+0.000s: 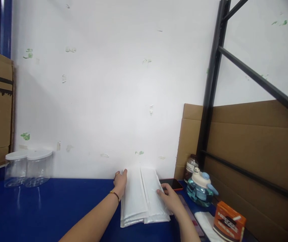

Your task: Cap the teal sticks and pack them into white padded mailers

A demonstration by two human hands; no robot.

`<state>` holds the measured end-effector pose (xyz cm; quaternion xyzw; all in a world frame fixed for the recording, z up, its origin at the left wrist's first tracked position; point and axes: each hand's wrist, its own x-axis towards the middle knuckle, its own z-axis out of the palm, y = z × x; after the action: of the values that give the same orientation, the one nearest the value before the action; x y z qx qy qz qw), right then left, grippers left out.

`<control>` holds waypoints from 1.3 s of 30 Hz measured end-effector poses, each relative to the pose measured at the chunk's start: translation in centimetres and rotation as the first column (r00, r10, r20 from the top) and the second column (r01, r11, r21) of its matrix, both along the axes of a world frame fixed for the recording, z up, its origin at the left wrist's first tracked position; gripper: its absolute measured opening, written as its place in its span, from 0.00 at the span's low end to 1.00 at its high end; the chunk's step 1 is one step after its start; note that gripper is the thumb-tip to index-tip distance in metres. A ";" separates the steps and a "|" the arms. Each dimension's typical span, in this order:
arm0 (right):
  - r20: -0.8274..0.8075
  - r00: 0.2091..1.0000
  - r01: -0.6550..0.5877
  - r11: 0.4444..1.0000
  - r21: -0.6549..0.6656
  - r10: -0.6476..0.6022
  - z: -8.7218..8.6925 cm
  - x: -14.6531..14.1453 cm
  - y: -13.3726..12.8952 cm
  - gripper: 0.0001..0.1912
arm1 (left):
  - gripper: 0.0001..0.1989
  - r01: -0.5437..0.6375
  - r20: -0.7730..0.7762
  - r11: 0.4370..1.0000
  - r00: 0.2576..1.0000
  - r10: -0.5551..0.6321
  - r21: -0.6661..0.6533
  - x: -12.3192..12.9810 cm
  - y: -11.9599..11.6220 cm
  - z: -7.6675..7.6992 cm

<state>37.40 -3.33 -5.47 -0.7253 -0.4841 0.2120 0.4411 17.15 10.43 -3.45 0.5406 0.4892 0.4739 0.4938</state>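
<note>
Two side-by-side stacks of flat white plastic packets point(134, 198) lie left of a teal water bottle point(201, 193); they look light, pliable and slippery, probably best taken by their long outer edges; the left hand point(120, 184) curls at the left edge, the right hand point(172, 199) is loosely bent with its thumb on the right edge; whether either pinches, I cannot tell; far left of the bottle, two white-lidded clear canisters point(38, 172) show no contents; just behind it, a brown-capped jar point(190, 167) looks dark inside; in front, an orange Nescafé box point(228, 222) hides its contents.
</note>
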 end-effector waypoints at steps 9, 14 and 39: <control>-0.496 0.851 -0.167 0.985 0.053 0.171 -1.0 -0.9 -0.4 0.41 | 0.50 0.228 -0.328 0.970 0.926 -0.189 0.082 -0.5 -4.4 -3.5; -0.588 0.773 -0.229 0.969 0.090 0.238 -1.0 -4.0 -0.4 0.45 | 0.50 0.212 -0.336 0.976 0.924 -0.182 0.055 -2.9 -3.9 -3.4; -0.515 0.788 -0.296 0.941 0.163 0.337 -1.6 -30.3 9.7 0.42 | 0.40 0.055 -0.295 0.997 0.955 -0.039 0.045 -28.7 2.4 0.1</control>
<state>7.12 6.42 -7.08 -0.5288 -0.4638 0.4586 0.5430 -11.52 12.82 -3.33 0.6294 0.5315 0.3892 0.4121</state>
